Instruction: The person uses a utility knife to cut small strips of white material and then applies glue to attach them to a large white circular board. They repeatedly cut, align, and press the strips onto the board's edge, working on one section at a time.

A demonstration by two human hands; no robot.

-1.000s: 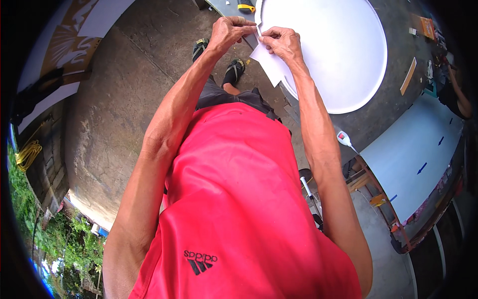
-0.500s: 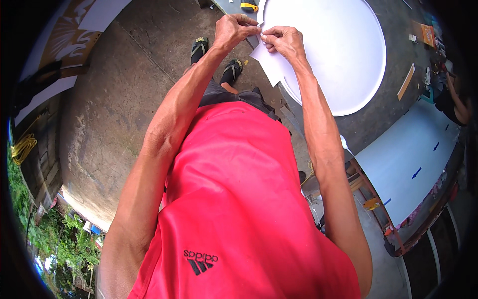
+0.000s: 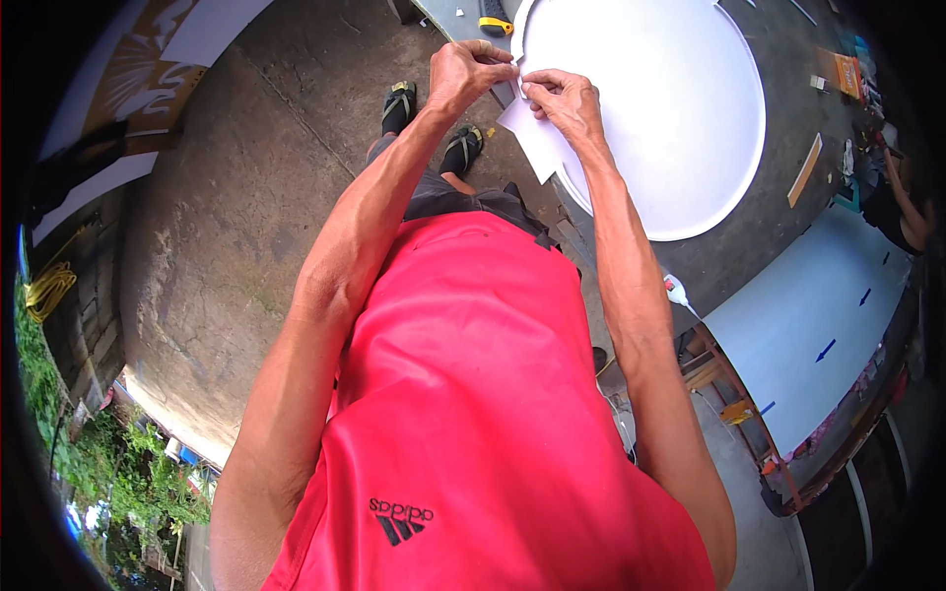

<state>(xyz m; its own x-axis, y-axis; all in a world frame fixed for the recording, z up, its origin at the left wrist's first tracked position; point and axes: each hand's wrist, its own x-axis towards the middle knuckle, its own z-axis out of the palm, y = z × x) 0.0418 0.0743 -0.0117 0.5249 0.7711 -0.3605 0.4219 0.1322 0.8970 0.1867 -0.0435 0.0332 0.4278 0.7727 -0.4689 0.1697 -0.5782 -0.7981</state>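
Note:
At the left edge of a large white round panel (image 3: 660, 128) with a raised rim, my two hands work close together. My left hand (image 3: 469, 76) is closed in a pinch on a thin white strip along the rim. Just to its right, my right hand (image 3: 567, 106) pinches the same strip, thumb against fingers. The strip itself is mostly covered by my fingertips. Below them a flat white sheet (image 3: 535, 143) sticks out past the table edge. A yellow-and-black cutter (image 3: 495, 24) lies beyond my left hand.
The grey table (image 3: 729, 258) carries a wooden strip (image 3: 805, 169) and an orange-brown piece (image 3: 844, 75) at right. A small white bottle (image 3: 676, 290) is near my right forearm. A pale blue sheet (image 3: 808, 325) covers another table. Another person's arm (image 3: 912, 212) shows at far right.
The whole scene sits slightly lower in the picture. Both hands keep their pinch at the rim, with my right hand a little lower relative to my left.

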